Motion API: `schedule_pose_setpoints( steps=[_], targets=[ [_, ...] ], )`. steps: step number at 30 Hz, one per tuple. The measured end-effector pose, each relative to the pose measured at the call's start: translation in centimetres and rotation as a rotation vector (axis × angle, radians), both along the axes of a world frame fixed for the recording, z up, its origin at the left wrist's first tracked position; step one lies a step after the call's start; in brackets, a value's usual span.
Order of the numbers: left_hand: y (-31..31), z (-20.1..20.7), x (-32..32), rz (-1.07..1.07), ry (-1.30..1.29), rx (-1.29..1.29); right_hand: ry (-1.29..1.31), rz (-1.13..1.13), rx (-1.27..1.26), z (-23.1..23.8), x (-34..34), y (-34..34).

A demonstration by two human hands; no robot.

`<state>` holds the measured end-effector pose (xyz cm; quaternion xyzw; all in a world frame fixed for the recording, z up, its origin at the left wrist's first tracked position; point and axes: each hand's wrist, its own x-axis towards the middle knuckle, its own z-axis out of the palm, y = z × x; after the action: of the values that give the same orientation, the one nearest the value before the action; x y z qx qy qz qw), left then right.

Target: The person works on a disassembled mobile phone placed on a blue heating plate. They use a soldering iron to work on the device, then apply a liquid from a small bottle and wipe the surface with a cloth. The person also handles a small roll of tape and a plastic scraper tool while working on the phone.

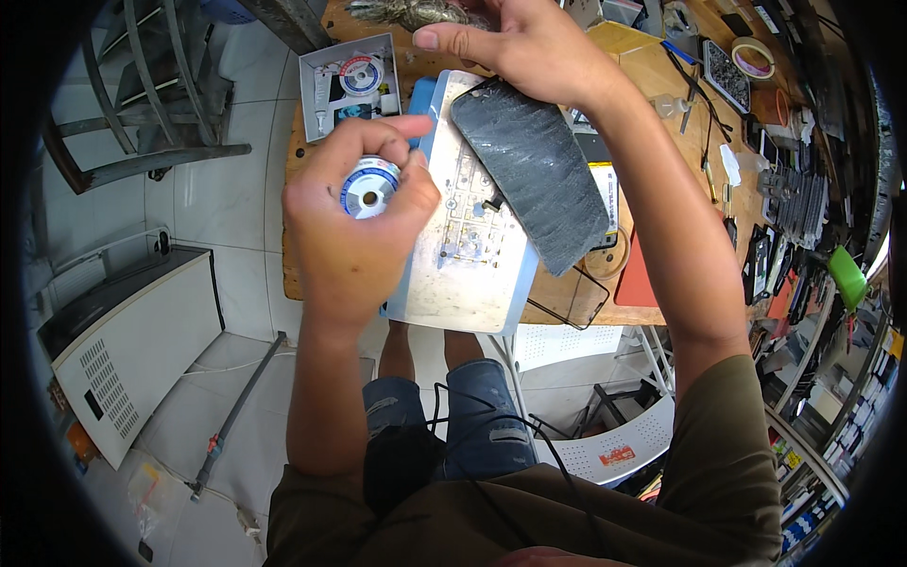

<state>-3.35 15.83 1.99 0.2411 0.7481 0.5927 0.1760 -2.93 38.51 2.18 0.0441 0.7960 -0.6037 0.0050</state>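
Note:
My left hand point(345, 227) is closed around a small spool point(357, 200) with a blue and white label, its thumb and index finger close together. Whether a strand runs between those fingers is too fine to make out. At the top edge, my right hand point(529, 47) reaches beside a crumpled, shiny brownish bundle point(416, 11). Its thumb sticks out to the left, while the other fingers are mostly cut off. Below it lies a dark, scuffed phone-shaped slab point(529, 170), slanting across a white work mat point(425, 293) with blue edges. A small black part point(492, 204) rests on the mat's printed grid.
A grey open box point(392, 57) at the upper left holds another spool and a white tube. Right of the mat lie a thin black frame point(590, 324), a red-orange sheet point(638, 279) and a tape roll point(753, 59). Phones and parts crowd the right side.

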Motion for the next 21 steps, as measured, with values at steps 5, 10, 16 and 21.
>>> schedule_pose_setpoints(
  steps=[5, 10, 16, 21],
  targets=[
    [0.0, -0.5, -1.2, 0.113, 0.018, 0.007, 0.022, -0.046, 0.072, 0.2, 0.4, -0.1],
    [1.0, 0.4, -1.5, 0.142, -0.135, -0.013, -0.008, -0.119, 0.028, 0.6, 0.4, -0.4],
    [2.5, 2.1, -1.9, -0.045, -0.14, -0.19, 0.003, -0.16, -0.049, 0.1, 0.4, -0.4],
    [2.5, 1.1, -2.8, -0.134, -0.119, -0.131, 0.056, -0.178, -0.11, -0.5, 0.4, -0.2]
  ],
)
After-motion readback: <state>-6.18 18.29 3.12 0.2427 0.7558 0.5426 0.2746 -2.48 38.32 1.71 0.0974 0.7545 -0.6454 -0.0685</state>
